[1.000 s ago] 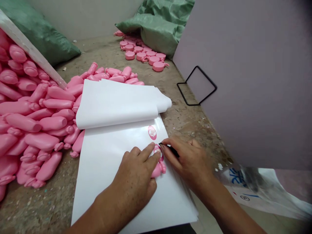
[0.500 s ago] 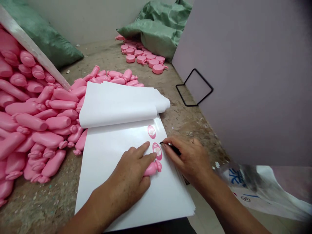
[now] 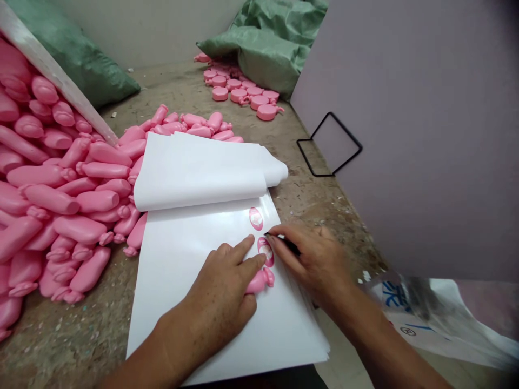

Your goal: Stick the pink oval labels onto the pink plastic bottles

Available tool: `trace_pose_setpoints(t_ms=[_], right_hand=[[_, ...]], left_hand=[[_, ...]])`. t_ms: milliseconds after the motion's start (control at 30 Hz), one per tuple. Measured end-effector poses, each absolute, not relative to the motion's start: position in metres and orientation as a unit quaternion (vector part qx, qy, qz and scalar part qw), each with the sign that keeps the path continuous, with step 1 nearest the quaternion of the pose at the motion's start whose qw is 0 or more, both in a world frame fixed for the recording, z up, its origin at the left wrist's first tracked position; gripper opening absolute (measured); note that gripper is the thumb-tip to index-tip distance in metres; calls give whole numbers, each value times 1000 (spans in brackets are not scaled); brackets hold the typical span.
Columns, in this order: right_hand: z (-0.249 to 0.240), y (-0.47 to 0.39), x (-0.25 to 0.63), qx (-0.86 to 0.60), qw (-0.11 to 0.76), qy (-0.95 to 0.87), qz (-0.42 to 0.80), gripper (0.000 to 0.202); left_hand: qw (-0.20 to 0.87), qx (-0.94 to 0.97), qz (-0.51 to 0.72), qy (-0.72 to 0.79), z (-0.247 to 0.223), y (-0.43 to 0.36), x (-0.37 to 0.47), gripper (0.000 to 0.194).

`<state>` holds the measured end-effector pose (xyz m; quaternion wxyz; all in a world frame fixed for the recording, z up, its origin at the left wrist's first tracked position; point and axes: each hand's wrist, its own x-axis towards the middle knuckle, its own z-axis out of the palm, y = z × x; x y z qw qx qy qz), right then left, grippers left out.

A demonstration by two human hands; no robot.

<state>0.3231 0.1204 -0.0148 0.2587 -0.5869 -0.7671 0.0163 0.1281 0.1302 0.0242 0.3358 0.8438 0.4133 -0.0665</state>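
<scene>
Worktop (image 3: 312, 202): the sheets (image 3: 174, 275) lie on it, and their near right corner seems to jut past its edge. We judge that a knock there could slide the stack and carry the labels off line.
Pile (image 3: 106, 170): touches the far left of the sheets; a rolling bottle could push them.
Flap (image 3: 211, 162): curled back at the far end; if it springs down, it would cover the work.
Left hand (image 3: 227, 281): thumb and curled fingers appear closed round a bottle (image 3: 260, 281), which lies on the near right of the sheets; index finger out straight. If that grip slackens, we expect the bottle to roll.
Right hand (image 3: 318, 256): fingers pinched together on a black tool (image 3: 288, 246), tip beside the lower label (image 3: 265, 246). Too hard a push could, in our view, tear or crease it, or nick a left fingertip close by.
Upper label (image 3: 255, 219): flat, just beyond.

Hard to see: far left of the pile cut off by the frame; right hand slightly blurred; bottle's body under the left hand; tool's rear within the right; label print too small to read.
</scene>
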Motion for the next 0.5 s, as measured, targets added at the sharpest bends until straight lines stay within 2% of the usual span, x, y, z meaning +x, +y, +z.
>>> trace_pose_setpoints(t_ms=[267, 500], right_hand=[[-12, 114, 330, -598, 223, -769, 36, 18], [-15, 114, 326, -585, 215, -782, -11, 23]], left_hand=[[326, 845, -69, 419, 24, 129, 130, 74], [324, 847, -65, 417, 23, 129, 129, 72]])
